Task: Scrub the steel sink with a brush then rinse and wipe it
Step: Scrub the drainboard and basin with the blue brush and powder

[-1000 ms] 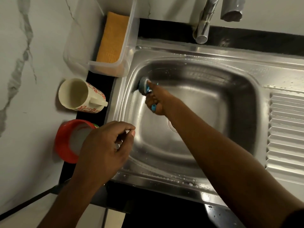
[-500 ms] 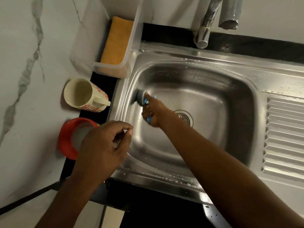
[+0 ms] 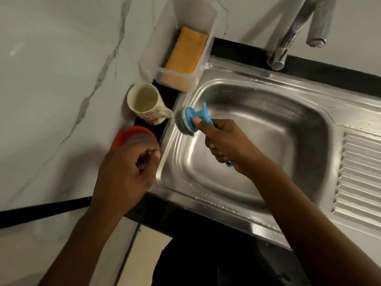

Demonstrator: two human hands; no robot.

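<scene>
**Brush held at the sink's left wall**

The brush [image 3: 189, 120] is gripped by the right hand [image 3: 224, 142]. The fingers are curled round its blue handle and the thumb is laid forward against the blue head. The handle's tip is seen below the heel of the hand. The grey wire pad is set at the upper left wall of the sink [image 3: 274, 85], just under the rim; whether it is pressed on the steel is blurred.

The left hand [image 3: 127, 174] is held over the sink's front left corner. Its fingers are curled in toward the palm, with the thumb tip laid against the forefinger, and nothing is seen held in it.

Drops of water are scattered along the sink's rim, and a ribbed drainer [image 3: 362, 174] is formed at its right. A red tub [image 3: 132, 134] is partly covered by the left hand. Beyond it a cream mug [image 3: 144, 102] stands just beside the brush head. Behind the mug, an orange cloth [image 3: 186, 52] is kept in a clear box [image 3: 175, 80]. The tap [image 3: 286, 44] is mounted at the back edge.
</scene>
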